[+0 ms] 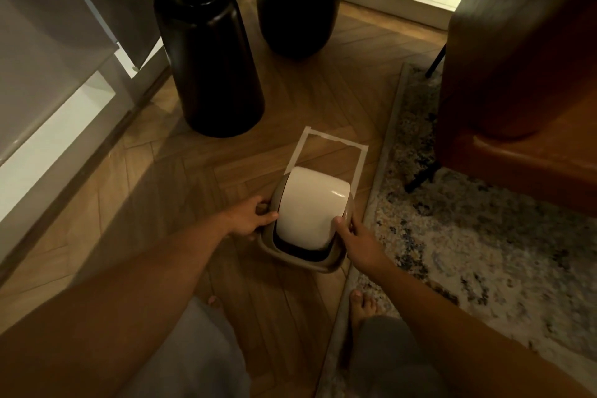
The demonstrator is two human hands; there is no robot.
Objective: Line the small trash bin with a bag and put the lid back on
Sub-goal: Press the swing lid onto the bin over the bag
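Observation:
A small trash bin (318, 263) stands on the wooden floor, beige, with a rounded cream swing lid (311, 203) on top. A dark gap shows under the lid's near edge. My left hand (250, 216) grips the bin's left side at the lid's rim. My right hand (355, 237) holds the right side, thumb pressed on the lid. No bag is visible.
A rectangle of pale tape (326, 147) marks the floor just behind the bin. Two black cylindrical table legs (213, 64) stand further back. A patterned rug (468, 220) lies to the right under a brown leather chair (523, 52). My bare feet (363, 305) are near the rug's edge.

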